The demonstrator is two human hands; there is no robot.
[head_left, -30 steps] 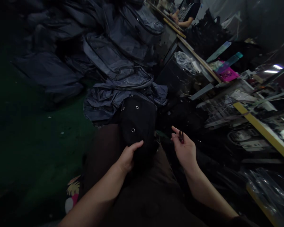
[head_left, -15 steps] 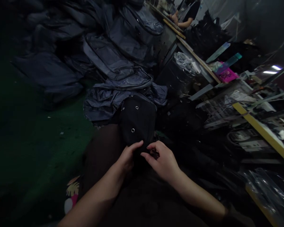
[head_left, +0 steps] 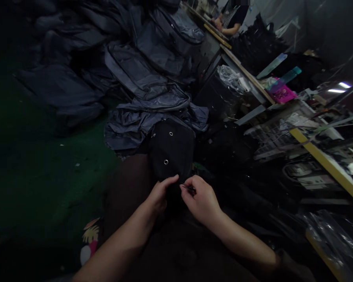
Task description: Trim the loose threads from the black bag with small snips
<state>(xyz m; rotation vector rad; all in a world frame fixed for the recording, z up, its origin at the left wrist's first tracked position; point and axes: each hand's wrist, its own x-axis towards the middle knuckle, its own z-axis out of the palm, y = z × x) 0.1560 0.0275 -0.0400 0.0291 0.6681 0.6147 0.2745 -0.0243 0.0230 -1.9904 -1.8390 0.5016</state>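
R hand (head_left: 204, 197) moved in, gripping snips (head_left: 190, 189); L hand (head_left: 160, 196) nearby, pinching black pc (head_left: 178, 149) w/ rings (head_left: 166, 161).

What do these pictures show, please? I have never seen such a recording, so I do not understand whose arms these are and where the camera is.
There is no robot here. A person works with two bare hands, and one camera, worn on the head, takes every picture, looking forward and down.

The left hand holds a dark fabric piece with metal rings. The right hand, close beside it, holds a small dark tool, mostly hidden by the fingers.

Beyond them, grey-blue fabric items lie heaped over the green floor. At the upper right, another person is beside a bench.
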